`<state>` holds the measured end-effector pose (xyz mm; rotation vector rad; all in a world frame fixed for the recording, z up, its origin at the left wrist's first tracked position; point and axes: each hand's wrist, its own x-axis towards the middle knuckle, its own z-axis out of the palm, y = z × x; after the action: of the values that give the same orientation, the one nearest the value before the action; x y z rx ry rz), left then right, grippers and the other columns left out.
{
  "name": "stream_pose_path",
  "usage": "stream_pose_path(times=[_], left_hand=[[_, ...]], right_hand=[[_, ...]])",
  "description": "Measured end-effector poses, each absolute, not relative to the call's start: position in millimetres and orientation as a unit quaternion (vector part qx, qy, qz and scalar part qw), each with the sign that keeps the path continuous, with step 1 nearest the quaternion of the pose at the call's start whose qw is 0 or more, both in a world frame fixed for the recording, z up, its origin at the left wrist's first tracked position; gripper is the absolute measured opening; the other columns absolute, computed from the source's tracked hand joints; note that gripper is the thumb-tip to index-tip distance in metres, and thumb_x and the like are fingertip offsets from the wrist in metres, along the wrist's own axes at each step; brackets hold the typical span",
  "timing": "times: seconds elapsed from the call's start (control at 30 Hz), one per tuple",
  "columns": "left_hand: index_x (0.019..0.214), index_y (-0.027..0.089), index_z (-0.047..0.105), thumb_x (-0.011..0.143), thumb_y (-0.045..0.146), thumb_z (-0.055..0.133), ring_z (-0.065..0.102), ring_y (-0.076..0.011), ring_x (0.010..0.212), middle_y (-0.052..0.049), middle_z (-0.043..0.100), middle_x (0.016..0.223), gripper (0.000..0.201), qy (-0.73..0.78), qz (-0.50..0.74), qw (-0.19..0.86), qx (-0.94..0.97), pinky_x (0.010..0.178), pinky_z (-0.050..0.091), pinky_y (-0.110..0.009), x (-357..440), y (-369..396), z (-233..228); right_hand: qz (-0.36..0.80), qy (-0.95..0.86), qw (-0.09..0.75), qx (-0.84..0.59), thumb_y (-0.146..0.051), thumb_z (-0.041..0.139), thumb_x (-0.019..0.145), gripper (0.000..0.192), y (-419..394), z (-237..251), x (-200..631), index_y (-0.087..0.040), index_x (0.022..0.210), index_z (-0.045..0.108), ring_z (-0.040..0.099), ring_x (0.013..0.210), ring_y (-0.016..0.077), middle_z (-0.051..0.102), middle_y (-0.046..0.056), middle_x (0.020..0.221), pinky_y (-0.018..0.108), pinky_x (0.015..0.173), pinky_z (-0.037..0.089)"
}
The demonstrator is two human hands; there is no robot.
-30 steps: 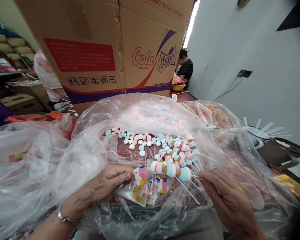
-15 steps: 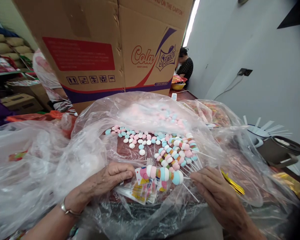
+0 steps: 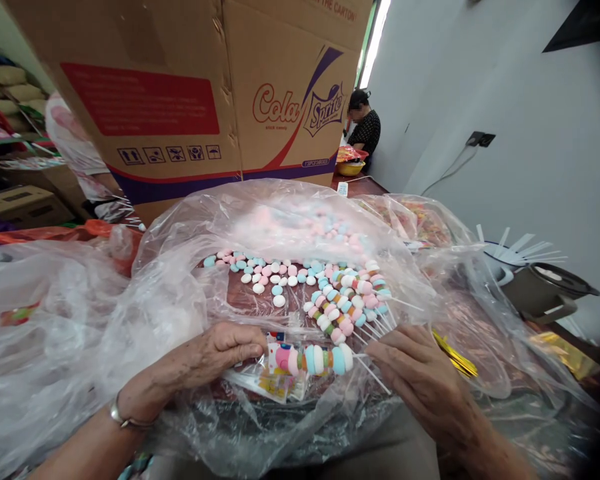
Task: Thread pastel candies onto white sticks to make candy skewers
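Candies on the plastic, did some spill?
Yes. Loose candies lie scattered on the plastic, off any stick, beside the skewers. Nothing looks broken.

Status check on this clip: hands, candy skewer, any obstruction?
Left hand pinches printed wrappers. Right hand holds candy skewer by its stick, tip at the wrapper mouth. Loose plastic bag crowds both hands.

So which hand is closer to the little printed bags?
Left. The left hand pinches the printed bags at their left edge. The right hand is off to their right, holding the stick of the candy skewer that lies across the bags.
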<state>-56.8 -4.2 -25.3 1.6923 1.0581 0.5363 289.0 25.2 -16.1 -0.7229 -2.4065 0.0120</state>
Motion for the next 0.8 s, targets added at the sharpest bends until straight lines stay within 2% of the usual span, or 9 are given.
stream_pose_path(times=[0.47, 0.67, 0.8], left_hand=[[0.081, 0.015, 0.069, 0.094, 0.043, 0.058, 0.047, -0.0150, 0.069, -0.002, 0.060, 0.078, 0.032, 0.439, 0.221, 0.555, 0.671, 0.062, 0.038, -0.023, -57, -6, -20], [0.075, 0.016, 0.064, 0.094, 0.045, 0.058, 0.040, -0.0127, 0.064, 0.001, 0.049, 0.070, 0.035, 0.458, 0.256, 0.544, 0.654, 0.052, 0.031, -0.021, -61, -5, -22], [0.083, 0.016, 0.070, 0.096, 0.045, 0.056, 0.048, -0.0147, 0.066, -0.001, 0.059, 0.075, 0.035, 0.443, 0.234, 0.522, 0.691, 0.058, 0.037, -0.022, -61, -2, -25]], right_hand=[[0.030, -0.906, 0.322, -0.273, -0.013, 0.049, 0.099, 0.019, 23, -19, 281, -0.020, 0.099, 0.067, 0.057, 0.075, 0.0170, 0.067, 0.003, 0.082, 0.031, 0.070, 0.044], [0.021, -0.905, 0.327, -0.272, -0.011, 0.050, 0.097, 0.019, 23, -17, 280, -0.019, 0.098, 0.067, 0.057, 0.070, 0.0154, 0.064, 0.001, 0.077, 0.029, 0.066, 0.044], [0.026, -0.910, 0.306, -0.279, -0.012, 0.048, 0.097, 0.022, 21, -17, 275, -0.020, 0.090, 0.067, 0.057, 0.068, 0.0155, 0.064, 0.002, 0.075, 0.029, 0.064, 0.044]])
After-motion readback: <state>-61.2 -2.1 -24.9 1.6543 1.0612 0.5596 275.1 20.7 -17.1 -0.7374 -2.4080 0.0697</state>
